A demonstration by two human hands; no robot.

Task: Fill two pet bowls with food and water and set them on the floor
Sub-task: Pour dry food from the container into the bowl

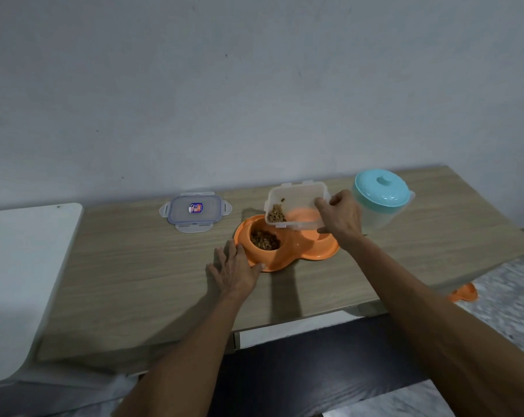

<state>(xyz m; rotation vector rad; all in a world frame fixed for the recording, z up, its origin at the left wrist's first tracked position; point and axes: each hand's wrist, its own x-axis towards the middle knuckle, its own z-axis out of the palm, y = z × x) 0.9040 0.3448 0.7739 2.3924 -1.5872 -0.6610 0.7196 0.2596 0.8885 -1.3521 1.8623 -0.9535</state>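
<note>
An orange double pet bowl (297,251) sits on the wooden table (152,266). Its left cup holds brown kibble (264,239). My right hand (342,215) grips a clear plastic food container (297,203), tilted over the bowl with kibble gathered at its lower left corner. The bowl's right cup is mostly hidden behind the container and my right hand. My left hand (235,270) lies flat on the table, fingers spread, touching the bowl's left rim. A translucent pitcher with a teal lid (381,197) stands to the right, behind my right hand.
The container's clear lid (194,210) lies flat on the table to the left of the bowl. A white surface (20,266) adjoins the table's left side. Another orange bowl (464,293) shows on the floor beyond the table's right edge. A grey wall stands behind.
</note>
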